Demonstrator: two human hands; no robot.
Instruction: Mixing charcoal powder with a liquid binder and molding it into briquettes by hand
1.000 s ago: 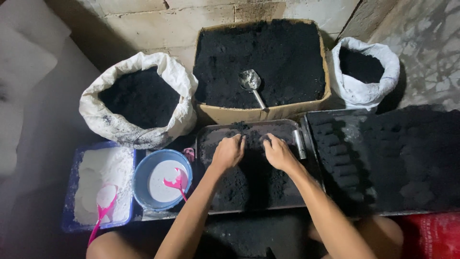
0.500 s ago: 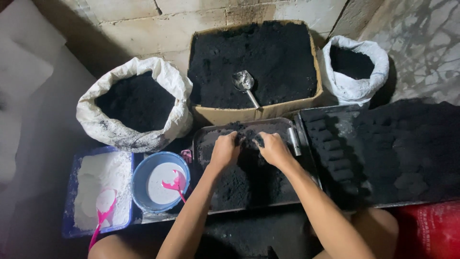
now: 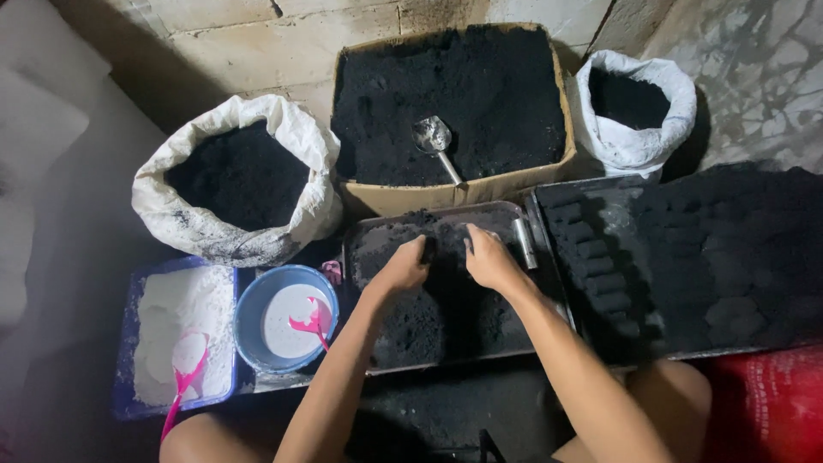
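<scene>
Head view: left hand (image 3: 403, 267) and right hand (image 3: 489, 257), both cupped around black powder (image 3: 446, 231), meet at the tray's (image 3: 360, 240) far end.

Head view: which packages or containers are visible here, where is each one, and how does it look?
Cardboard box: top centre, brown, full of black powder.
Large white sack: upper left, open, black powder inside.
Small white sack: upper right, open, dark inside.
Blue tub: lower left, rectangular, white powder.
Blue bowl: beside the tub, round, white contents.
No labels, signs or screens are visible.
</scene>
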